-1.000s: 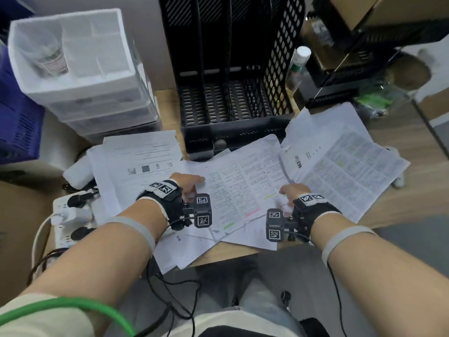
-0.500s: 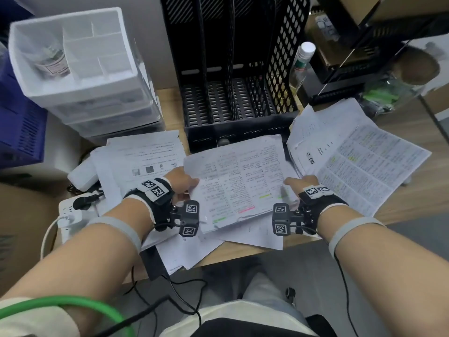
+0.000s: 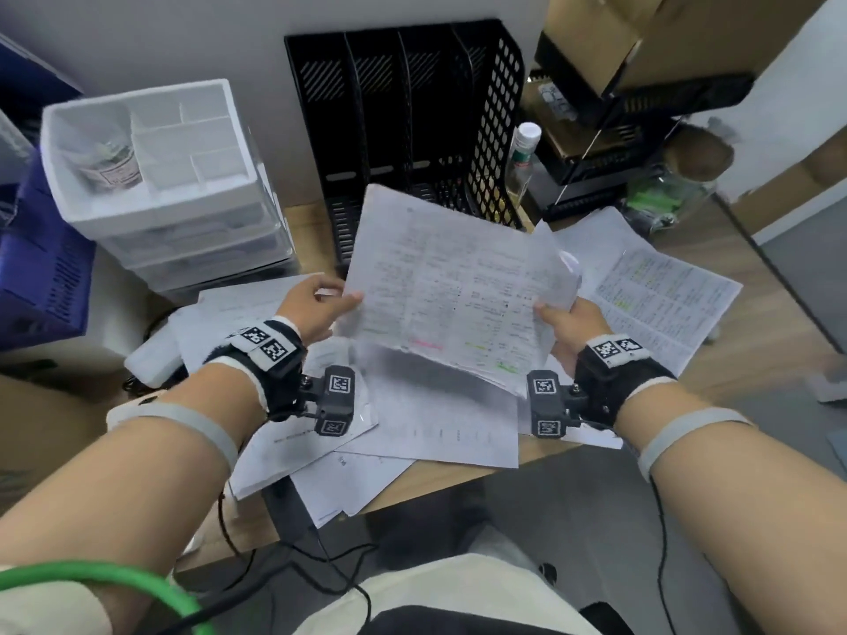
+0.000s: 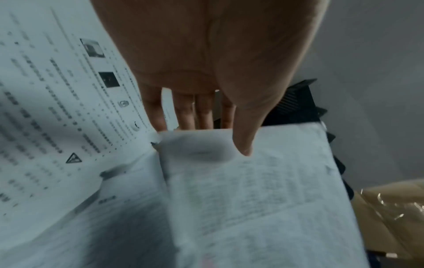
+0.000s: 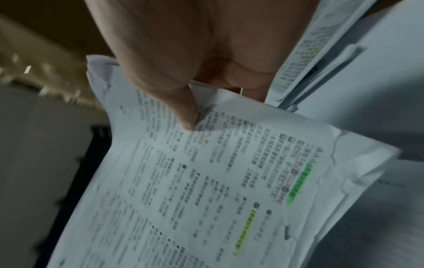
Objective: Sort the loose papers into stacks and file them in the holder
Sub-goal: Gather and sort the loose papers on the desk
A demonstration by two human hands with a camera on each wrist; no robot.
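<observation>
Papers (image 3: 458,286) gathered into one sheaf are lifted off the surface (image 3: 449,478), tilted up toward the black holder (image 3: 403,112) just behind; the left hand (image 3: 311,304) pinches the left edge, thumb on top and fingers beneath; the right hand (image 3: 568,323) clamps the right edge likewise, so the sheaf spans between them; gripping both sides probably keeps the sheets square for filing; more loose sheets (image 3: 412,428) lie on the surface beneath, unsorted.

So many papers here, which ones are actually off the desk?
The bundle with pink and green highlighting, held between left hand and right hand. The other sheets lie flat on the desk.
</observation>
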